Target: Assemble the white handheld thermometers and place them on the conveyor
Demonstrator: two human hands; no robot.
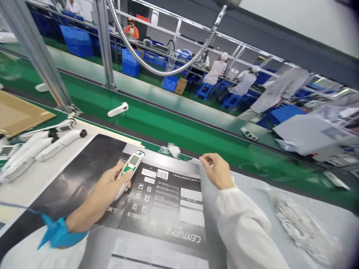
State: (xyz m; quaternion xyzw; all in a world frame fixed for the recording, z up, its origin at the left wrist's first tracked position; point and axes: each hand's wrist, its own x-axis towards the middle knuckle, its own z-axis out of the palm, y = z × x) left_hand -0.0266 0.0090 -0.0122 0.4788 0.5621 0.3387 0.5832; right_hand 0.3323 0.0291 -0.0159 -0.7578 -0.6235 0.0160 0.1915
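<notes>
My left hand [117, 179], with a blue strap at its wrist, is wrapped round a white handheld device [134, 160]. The device has a small grey screen and a green board showing on its face, and it is tilted up over a dark printed sheet [168, 220]. To the right, my right hand [217, 170] is raised near the far edge of the work surface, fingers pinched together. Whatever may be between those fingertips is too small to make out. A crumpled clear plastic scrap [173, 150] lies between the hands, at the belt's near edge.
Several white device housings [60, 144] lie at left beside a cardboard piece [22, 112]. A bag of small white parts [303, 228] is at right. Beyond runs a green conveyor belt [168, 125] carrying a white device [117, 109]. A metal hose [157, 71] hangs overhead; people sit farther off.
</notes>
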